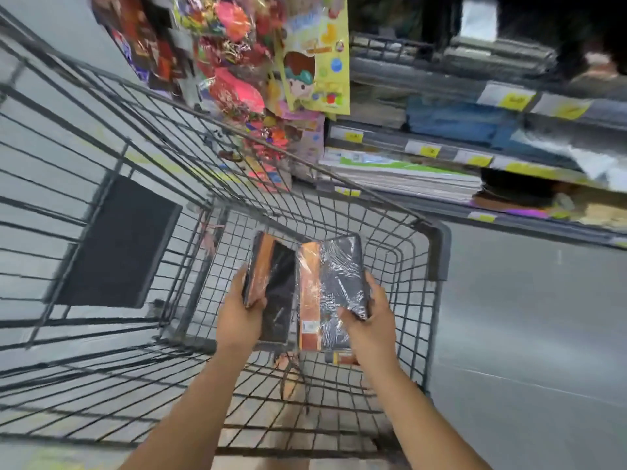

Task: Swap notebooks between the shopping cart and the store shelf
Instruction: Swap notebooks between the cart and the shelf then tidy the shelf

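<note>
Left hand [239,308] grips a black-orange notebook [271,286], right hand [368,317] grips a shrink-wrapped notebook [334,286] just beside it — both above the cart [437,252]. Slick wrap could slip — identical covers invite a mix-up.

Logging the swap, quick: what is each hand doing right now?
Left hand: grips the left notebook over the cart.
Right hand: grips the plastic-wrapped notebook beside it.

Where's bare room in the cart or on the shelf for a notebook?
Cart mesh is bare right of the right hand, toward the far corner. An item lies under the held notebooks. Shelf tiers look stacked full.
</note>
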A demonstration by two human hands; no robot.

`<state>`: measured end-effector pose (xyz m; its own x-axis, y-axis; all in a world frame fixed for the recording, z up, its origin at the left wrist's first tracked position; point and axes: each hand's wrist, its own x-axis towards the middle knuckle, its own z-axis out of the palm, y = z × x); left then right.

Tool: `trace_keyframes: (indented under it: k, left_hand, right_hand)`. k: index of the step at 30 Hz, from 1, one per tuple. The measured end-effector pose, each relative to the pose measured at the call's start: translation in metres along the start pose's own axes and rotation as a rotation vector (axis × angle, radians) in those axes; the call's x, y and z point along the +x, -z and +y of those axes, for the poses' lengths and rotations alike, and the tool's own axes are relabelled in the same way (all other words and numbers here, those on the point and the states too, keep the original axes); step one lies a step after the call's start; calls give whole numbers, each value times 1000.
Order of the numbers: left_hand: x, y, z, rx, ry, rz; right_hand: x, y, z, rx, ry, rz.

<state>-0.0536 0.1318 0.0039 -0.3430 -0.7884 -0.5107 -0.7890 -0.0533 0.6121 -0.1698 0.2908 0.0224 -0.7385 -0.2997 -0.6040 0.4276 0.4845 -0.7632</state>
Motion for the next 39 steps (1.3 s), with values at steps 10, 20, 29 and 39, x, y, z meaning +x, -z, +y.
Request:
trace_keyframes:
  k: [10,20,29,39]
  left_hand:
    - [-131,12,111,-314,-150,333]
    - [-255,-97,207,-493,-244,185]
    - [-264,-147,270,-573,-222,-38]
    - [-176,-181,344,-628,-50,-230]
  right_hand:
    - [-44,129,-57,87,197,11]
    - [-60,332,-65,158,175,121]
    - [-40,407,-85,313,89,250]
    - [77,431,-155,386,55,276]
